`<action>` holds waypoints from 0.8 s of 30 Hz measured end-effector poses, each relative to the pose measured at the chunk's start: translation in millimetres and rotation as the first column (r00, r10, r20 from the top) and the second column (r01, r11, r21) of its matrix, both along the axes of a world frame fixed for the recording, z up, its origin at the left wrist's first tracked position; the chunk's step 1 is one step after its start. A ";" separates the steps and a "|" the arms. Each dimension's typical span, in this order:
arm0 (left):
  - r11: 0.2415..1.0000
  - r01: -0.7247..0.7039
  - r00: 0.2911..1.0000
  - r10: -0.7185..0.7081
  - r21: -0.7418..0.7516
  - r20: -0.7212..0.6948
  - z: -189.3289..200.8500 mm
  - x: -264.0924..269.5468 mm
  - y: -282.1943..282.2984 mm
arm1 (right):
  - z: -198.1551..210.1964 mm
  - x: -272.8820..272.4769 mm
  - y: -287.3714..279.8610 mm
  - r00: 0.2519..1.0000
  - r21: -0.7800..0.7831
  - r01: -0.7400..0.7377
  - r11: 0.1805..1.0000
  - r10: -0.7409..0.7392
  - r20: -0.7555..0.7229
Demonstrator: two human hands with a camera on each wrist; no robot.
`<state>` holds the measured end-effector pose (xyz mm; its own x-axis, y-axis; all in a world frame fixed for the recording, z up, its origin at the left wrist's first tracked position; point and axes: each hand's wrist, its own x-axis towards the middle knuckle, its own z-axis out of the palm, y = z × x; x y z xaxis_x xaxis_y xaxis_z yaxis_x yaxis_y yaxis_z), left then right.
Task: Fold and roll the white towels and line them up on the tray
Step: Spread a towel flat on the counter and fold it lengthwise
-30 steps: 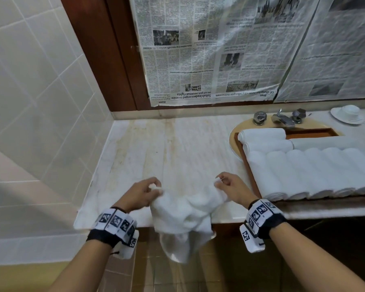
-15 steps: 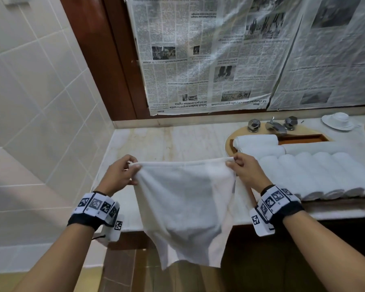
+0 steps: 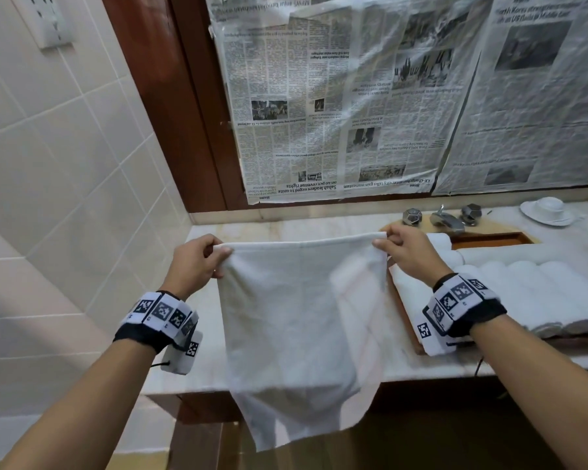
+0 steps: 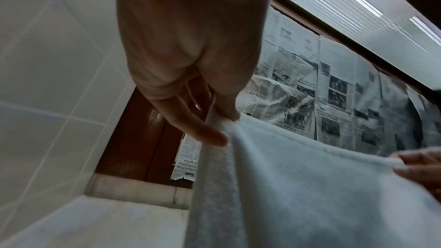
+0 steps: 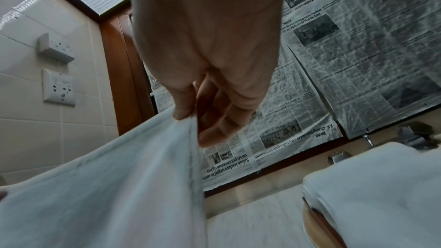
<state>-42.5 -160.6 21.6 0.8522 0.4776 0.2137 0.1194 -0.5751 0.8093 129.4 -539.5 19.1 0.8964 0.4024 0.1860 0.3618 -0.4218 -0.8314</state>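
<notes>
A white towel [image 3: 296,317] hangs spread flat in the air over the counter's front edge. My left hand [image 3: 218,254] pinches its upper left corner, and my right hand [image 3: 384,240] pinches the upper right corner. The top hem is pulled straight between them. In the left wrist view the left hand [image 4: 224,127] pinches the towel [image 4: 310,186] between thumb and fingers. The right wrist view shows the right hand [image 5: 190,125] pinching the towel [image 5: 107,186] the same way. Several rolled white towels [image 3: 523,293] lie side by side on the wooden tray [image 3: 403,310] at the right.
The marble counter [image 3: 269,228] runs below the towel, with a tap [image 3: 445,220] and a white cup on a saucer [image 3: 547,210] at the back right. Newspaper sheets [image 3: 336,96] cover the back wall. A tiled wall [image 3: 65,164] closes the left side.
The bunched towel has been opened out and lifted. Both hands moved apart and upward, so it now hangs flat with its top edge taut.
</notes>
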 end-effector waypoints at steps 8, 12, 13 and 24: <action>0.999 -0.036 0.999 0.036 -0.006 -0.022 2.7 13.9 8.8 | 10.5 13.9 5.4 0.999 0.030 0.006 1.000 -0.004 -0.053; 0.997 -0.075 0.996 0.074 -0.010 -0.039 4.4 20.6 14.1 | 13.5 18.9 15.3 0.988 0.084 0.004 0.996 0.009 -0.156; 0.996 -0.086 0.995 0.086 -0.007 -0.042 4.0 22.0 16.0 | 14.3 19.9 19.0 0.986 0.087 0.000 0.996 0.015 -0.167; 0.985 -0.145 0.986 0.151 0.096 -0.065 -11.0 83.4 84.9 | 3.1 75.6 85.7 0.983 0.018 0.017 1.000 -0.014 -0.184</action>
